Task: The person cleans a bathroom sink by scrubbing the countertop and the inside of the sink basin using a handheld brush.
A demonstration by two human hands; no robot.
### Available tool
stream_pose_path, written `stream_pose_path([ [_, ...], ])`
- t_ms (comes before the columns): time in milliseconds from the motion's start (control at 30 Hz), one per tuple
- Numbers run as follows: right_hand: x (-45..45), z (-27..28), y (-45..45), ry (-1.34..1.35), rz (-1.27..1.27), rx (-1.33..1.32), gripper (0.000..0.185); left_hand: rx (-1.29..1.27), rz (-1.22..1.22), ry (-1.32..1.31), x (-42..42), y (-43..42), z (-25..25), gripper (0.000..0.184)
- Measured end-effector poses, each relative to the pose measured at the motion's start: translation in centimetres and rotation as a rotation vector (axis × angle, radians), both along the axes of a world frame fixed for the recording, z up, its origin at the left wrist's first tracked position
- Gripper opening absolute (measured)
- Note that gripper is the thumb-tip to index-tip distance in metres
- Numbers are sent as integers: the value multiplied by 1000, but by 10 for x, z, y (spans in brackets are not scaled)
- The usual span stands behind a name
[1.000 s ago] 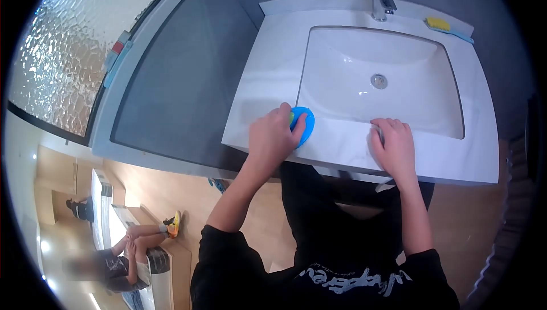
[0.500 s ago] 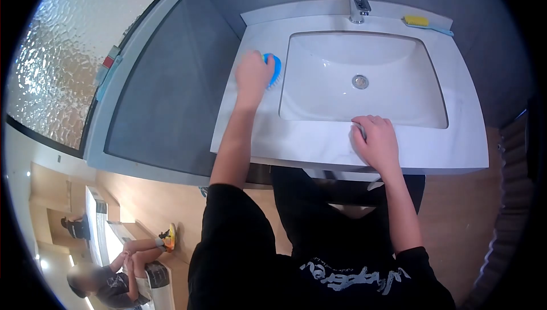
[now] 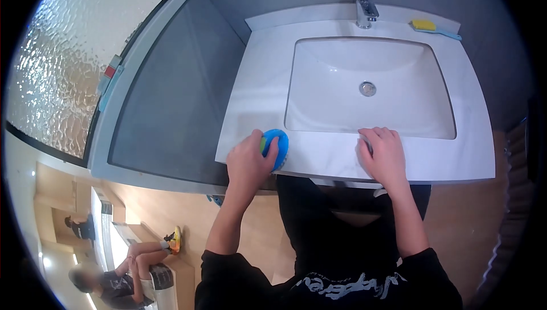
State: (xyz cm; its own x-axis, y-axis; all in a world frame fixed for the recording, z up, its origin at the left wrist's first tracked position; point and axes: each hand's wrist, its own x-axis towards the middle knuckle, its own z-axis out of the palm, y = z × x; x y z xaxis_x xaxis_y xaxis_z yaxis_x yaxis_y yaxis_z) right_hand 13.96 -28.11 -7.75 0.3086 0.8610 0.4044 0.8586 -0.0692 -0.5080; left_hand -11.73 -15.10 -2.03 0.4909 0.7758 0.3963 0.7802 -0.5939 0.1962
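Observation:
My left hand (image 3: 249, 159) grips a blue scrub brush (image 3: 278, 149) with a green part on its handle. The brush lies bristles down on the white countertop (image 3: 259, 90), at its front left edge. My right hand (image 3: 384, 153) rests on the counter's front strip, with its curled fingertips at the near rim of the white sink basin (image 3: 370, 110). A small greyish patch shows between its thumb and fingers; I cannot make out whether that is an object or shadow.
A chrome faucet (image 3: 365, 8) stands behind the basin. A yellow-headed brush with a light blue handle (image 3: 436, 29) lies at the back right. Left of the counter is a grey panel (image 3: 171, 99) beside textured glass (image 3: 74, 53). A seated person (image 3: 122, 281) is at the lower left.
My left hand has drawn the blue brush from the counter's left middle toward me, to the front edge. My right hand stays at the basin's near rim. The view has shifted slightly.

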Motion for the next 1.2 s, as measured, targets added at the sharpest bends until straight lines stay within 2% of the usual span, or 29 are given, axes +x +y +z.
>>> stream_pose_path([
  [300, 1, 5, 1, 17, -3, -16, 18, 155, 56, 46, 56, 108, -20, 33],
  [367, 1, 6, 2, 29, 0, -25, 17, 246, 7, -55, 75, 132, -23, 39],
  [400, 1, 5, 3, 35, -2, -25, 17, 244, 7, -57, 86, 144, -21, 39],
  [467, 0, 6, 4, 42, -5, -28, 17, 59, 122, -20, 107, 167, -15, 43],
  [967, 2, 8, 8, 44, -29, -45, 13, 127, 204, -29, 190, 294, -24, 45],
  [1200, 3, 7, 9, 63, -40, -25, 13, 103, 193, -84, 206, 319, -23, 46],
])
